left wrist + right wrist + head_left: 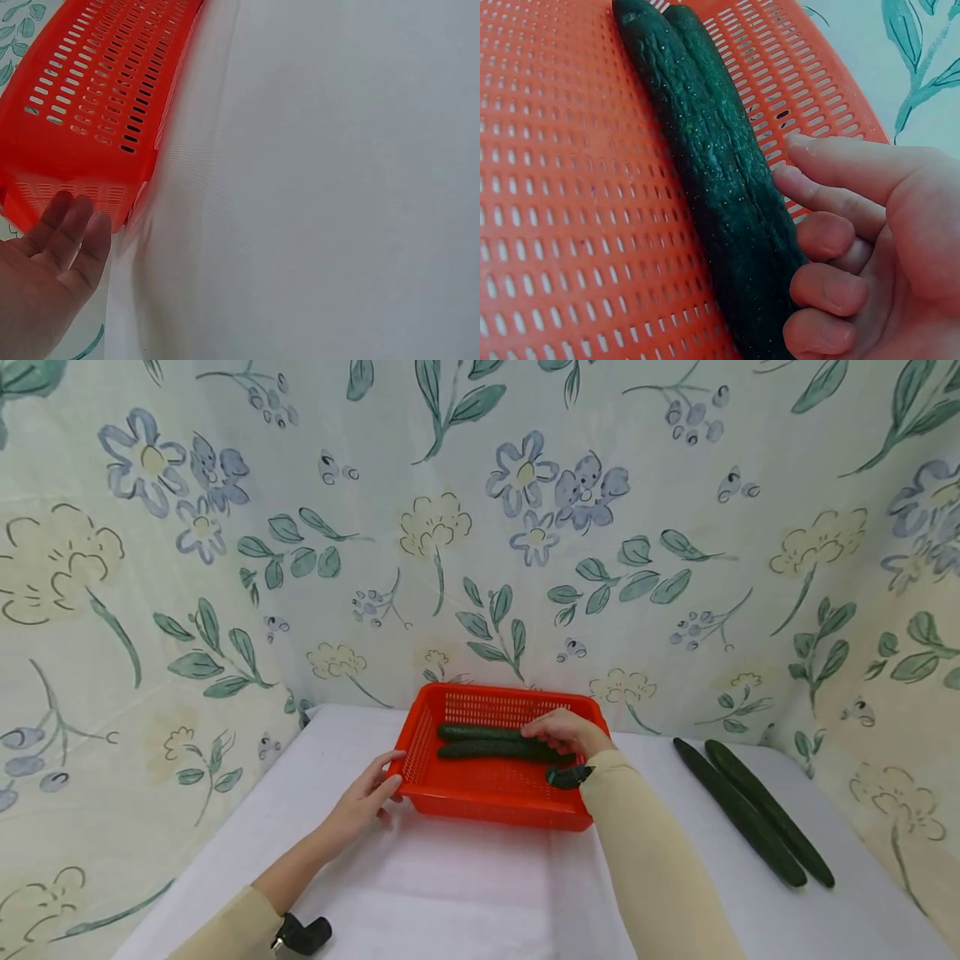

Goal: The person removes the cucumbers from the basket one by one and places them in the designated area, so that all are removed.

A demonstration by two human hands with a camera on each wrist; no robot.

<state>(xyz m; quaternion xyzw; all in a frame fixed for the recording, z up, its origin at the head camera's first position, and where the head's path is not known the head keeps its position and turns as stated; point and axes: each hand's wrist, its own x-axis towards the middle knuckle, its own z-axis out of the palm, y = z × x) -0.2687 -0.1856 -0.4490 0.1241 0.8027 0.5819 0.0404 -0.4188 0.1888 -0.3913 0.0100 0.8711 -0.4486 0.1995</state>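
Inside a red perforated plastic basket [487,806], two dark green cucumbers lie side by side, the far cucumber [476,732] against the near cucumber [487,750]. My right hand [566,729] reaches over their right ends. In the right wrist view its loosely bent fingers [829,289] are right beside the far cucumber [709,64], with none wrapped round it. My left hand [366,791] is at the basket's left end. Seen from the left wrist, its relaxed fingers [75,232] rest against the outer end wall, fingertips below the rim; the thumb is hidden there.
Two more long cucumbers, one on the left [738,810] and one on the right [772,814], lie slanted on the white-covered table [465,885] right of the basket. A flower-patterned cloth [480,568] hangs behind and at both sides.
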